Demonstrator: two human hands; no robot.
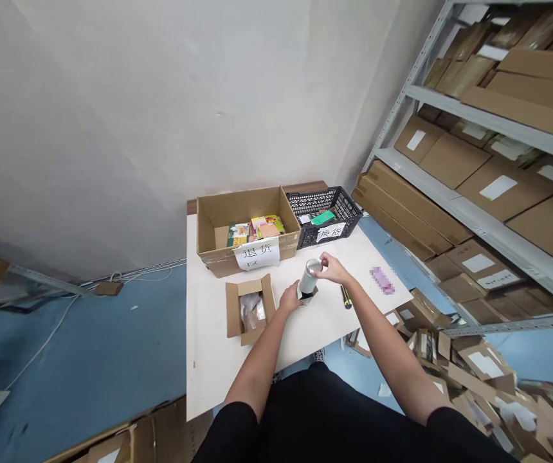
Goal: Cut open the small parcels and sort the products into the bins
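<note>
A pale silver cylinder (308,279), like a can or flask, stands slightly tilted with its lower end in a small dark box (307,296). My left hand (290,298) is closed around the side of that box, low on the cylinder. At the cylinder's upper end, the fingers of my right hand (333,269) grip it near the rim. Left of my hands, an open cardboard box (232,312) holds clear plastic wrapping (252,310). A black and yellow utility knife (346,297) lies on the table below my right wrist.
On the white table (204,373), a large labelled carton (218,265) with small packages stands behind my hands, beside a black plastic crate (352,222). A blurred pink item (382,281) lies right. Shelves (454,199) of boxes and a carton pile (483,366) flank the right.
</note>
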